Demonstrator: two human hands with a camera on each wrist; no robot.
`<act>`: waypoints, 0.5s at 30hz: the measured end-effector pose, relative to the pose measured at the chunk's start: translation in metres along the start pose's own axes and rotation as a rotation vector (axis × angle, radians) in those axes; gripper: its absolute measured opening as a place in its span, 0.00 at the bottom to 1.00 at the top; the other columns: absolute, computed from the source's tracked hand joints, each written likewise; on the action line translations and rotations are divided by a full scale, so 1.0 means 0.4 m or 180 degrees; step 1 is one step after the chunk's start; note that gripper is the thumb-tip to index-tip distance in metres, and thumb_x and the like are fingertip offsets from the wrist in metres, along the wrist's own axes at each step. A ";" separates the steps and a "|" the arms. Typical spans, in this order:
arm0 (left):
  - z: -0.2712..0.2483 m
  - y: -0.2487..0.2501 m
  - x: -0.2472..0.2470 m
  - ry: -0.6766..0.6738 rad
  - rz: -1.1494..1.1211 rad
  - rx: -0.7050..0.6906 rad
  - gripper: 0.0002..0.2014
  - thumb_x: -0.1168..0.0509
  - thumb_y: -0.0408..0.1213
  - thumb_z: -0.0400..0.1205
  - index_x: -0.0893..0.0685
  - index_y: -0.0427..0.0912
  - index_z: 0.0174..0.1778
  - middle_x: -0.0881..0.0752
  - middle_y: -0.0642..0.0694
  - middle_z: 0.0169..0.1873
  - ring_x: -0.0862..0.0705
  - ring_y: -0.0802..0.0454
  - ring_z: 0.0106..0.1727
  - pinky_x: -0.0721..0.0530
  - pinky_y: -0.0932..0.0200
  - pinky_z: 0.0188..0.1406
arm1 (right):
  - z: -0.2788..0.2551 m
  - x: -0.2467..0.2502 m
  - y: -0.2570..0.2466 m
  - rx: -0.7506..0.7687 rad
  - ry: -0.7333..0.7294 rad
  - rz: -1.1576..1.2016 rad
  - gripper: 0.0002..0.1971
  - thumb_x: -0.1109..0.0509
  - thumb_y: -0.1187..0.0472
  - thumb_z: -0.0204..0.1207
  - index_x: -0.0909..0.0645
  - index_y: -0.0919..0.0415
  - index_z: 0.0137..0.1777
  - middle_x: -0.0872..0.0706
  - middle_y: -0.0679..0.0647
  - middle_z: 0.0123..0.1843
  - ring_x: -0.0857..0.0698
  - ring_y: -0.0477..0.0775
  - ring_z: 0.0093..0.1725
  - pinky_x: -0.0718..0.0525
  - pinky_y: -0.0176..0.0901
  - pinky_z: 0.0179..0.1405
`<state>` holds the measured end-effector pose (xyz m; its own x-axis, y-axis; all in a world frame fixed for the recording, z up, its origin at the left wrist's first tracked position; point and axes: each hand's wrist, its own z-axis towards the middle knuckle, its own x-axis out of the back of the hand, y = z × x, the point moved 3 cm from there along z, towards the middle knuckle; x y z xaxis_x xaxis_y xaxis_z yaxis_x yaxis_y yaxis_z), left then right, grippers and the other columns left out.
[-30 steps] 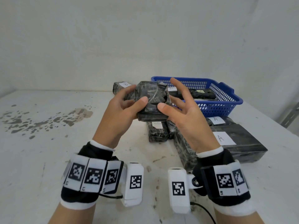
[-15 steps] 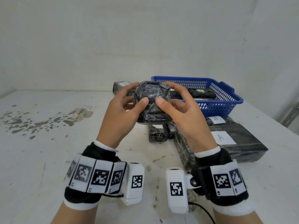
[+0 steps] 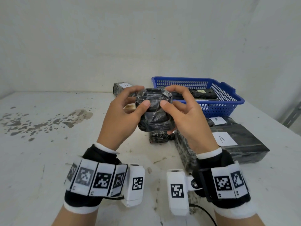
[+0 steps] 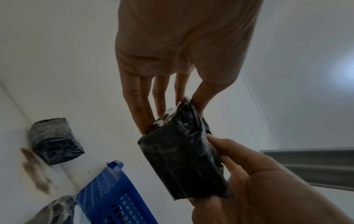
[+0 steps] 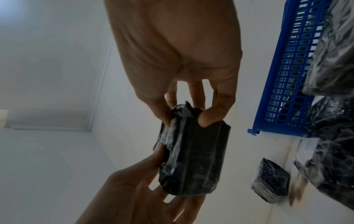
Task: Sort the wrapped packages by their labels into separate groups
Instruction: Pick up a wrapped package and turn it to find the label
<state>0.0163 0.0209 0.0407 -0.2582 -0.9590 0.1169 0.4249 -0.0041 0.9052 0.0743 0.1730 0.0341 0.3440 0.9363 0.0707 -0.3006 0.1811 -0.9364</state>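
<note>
A small black wrapped package (image 3: 154, 111) is held up above the table between both hands. My left hand (image 3: 123, 115) grips its left side with thumb in front and fingers behind. My right hand (image 3: 184, 115) grips its right side the same way. No label shows on the face turned to me. The wrist views show the same package (image 4: 184, 159) (image 5: 193, 159) pinched at its top and bottom ends. Two large packages labelled A (image 3: 236, 141) (image 3: 218, 121) lie at the right. A package labelled B (image 3: 123, 88) lies at the back.
A blue plastic basket (image 3: 228, 98) at the back right holds more black packages. Another small package (image 3: 158, 137) lies on the table under my hands. The white table (image 3: 48, 160) has a brown stain at the left. A wall stands close behind.
The package has been turned in my hands so a crumpled end faces me. My right fingers, spread a second ago, have closed around it. Both hands shifted slightly left.
</note>
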 end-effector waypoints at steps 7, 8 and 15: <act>0.000 0.001 0.005 0.0044 -0.0072 0.0056 0.11 0.27 0.44 0.79 0.17 0.57 0.56 0.12 0.51 0.53 0.14 0.45 0.59 0.14 0.38 0.58 | 0.000 -0.001 0.006 0.0156 0.0037 -0.0034 0.22 0.28 0.54 0.83 0.24 0.36 0.74 0.08 0.53 0.55 0.07 0.53 0.51 0.08 0.53 0.47; 0.000 0.001 0.005 0.0058 -0.0094 0.0069 0.12 0.26 0.46 0.77 0.17 0.57 0.55 0.12 0.51 0.53 0.14 0.45 0.59 0.14 0.38 0.58 | 0.001 -0.001 0.009 0.0174 0.0054 -0.0088 0.23 0.27 0.53 0.82 0.24 0.36 0.75 0.09 0.53 0.57 0.08 0.51 0.52 0.09 0.50 0.52; -0.003 0.007 0.007 0.0090 -0.0116 -0.0056 0.16 0.27 0.41 0.78 0.19 0.56 0.60 0.13 0.51 0.54 0.13 0.46 0.58 0.14 0.40 0.57 | 0.008 -0.010 0.022 0.0055 0.0108 -0.0112 0.27 0.23 0.42 0.74 0.21 0.42 0.72 0.09 0.50 0.57 0.09 0.50 0.57 0.12 0.59 0.63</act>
<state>0.0178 0.0177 0.0431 -0.2493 -0.9657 0.0721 0.4308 -0.0439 0.9014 0.0675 0.1717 0.0265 0.3845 0.9186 0.0914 -0.3029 0.2191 -0.9275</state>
